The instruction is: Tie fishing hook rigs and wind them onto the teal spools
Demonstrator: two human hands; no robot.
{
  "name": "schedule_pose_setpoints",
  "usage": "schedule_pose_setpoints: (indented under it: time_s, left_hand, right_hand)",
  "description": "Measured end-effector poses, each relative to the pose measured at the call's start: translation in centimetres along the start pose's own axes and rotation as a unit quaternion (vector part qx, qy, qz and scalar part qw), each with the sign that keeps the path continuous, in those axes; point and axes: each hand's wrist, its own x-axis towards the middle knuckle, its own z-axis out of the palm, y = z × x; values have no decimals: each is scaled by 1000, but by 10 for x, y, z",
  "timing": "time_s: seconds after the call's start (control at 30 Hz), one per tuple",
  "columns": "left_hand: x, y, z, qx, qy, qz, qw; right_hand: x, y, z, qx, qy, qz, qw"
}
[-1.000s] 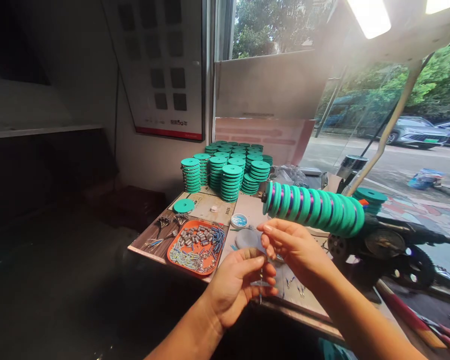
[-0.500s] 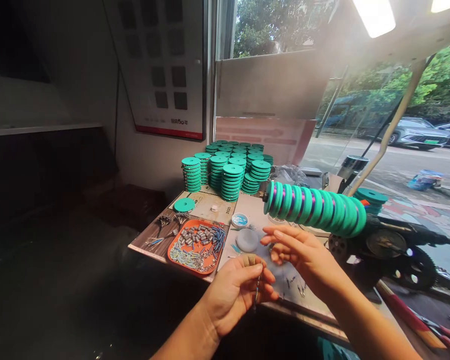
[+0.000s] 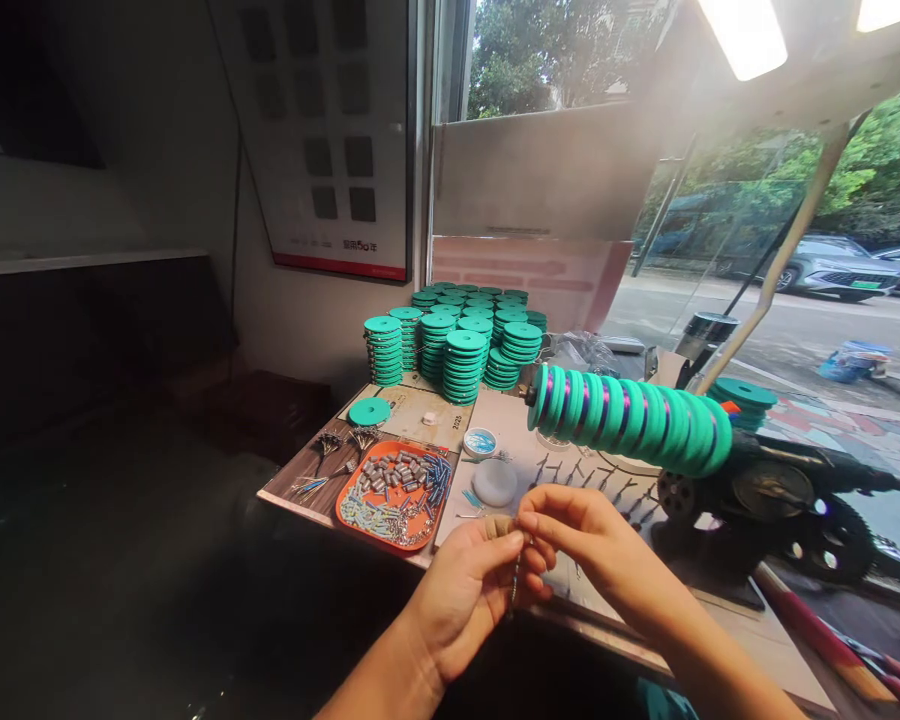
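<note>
My left hand (image 3: 471, 590) is closed in a pinch on a thin, dark hanging strand of small parts (image 3: 514, 585), just in front of the table's near edge. My right hand (image 3: 586, 535) meets it from the right, its fingertips pinched at the top of the same strand. Behind the hands lie a pale round disc (image 3: 494, 482) and a small round tin (image 3: 479, 442). A horizontal row of teal spools (image 3: 630, 418) sits on a rod just above and right of my right hand.
An orange tray (image 3: 349, 510) of small metal and blue pieces lies left of the hands. Stacks of teal discs (image 3: 457, 345) stand at the table's back, one loose teal disc (image 3: 368, 411) nearer. A dark machine with a wheel (image 3: 765, 490) is on the right. Small hooks (image 3: 585, 475) dot the white mat.
My right hand has come down and left from open fingers above the table to pinch the strand held by my left hand. The left hand has stayed nearly still.
</note>
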Motion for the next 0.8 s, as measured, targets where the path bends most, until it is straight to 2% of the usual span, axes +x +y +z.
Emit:
schedule_pose_setpoints:
  time_s: [0.33, 0.4, 0.47, 0.53, 0.57, 0.6, 0.67, 0.73, 0.8]
  left_hand:
    - [0, -2, 0, 0, 6, 0, 1000]
    - [0, -2, 0, 14, 14, 8, 1000]
    - [1, -2, -1, 43, 30, 22, 998]
    - [3, -2, -2, 85, 54, 46, 994]
    - [4, -2, -3, 110, 68, 62, 990]
    - [6, -3, -5, 135, 79, 81, 984]
    - [9, -4, -8, 190, 101, 116, 970]
    - [11, -5, -12, 254, 124, 145, 948]
    - [10, -6, -13, 330, 152, 188, 912]
  right_hand:
    - [-1, 3, 1, 23, -16, 10, 1000]
    - [-3, 5, -2, -9, 30, -15, 999]
    - [-3, 8, -7, -100, 147, -61, 982]
    - [-1, 13, -10, -233, 274, -99, 928]
    - [2, 15, -11, -293, 315, -106, 897]
    - [6, 17, -11, -337, 339, -106, 872]
    - [13, 19, -10, -372, 353, -104, 852]
    - [16, 18, -8, -360, 348, -105, 859]
    - [13, 15, -7, -313, 333, -113, 882]
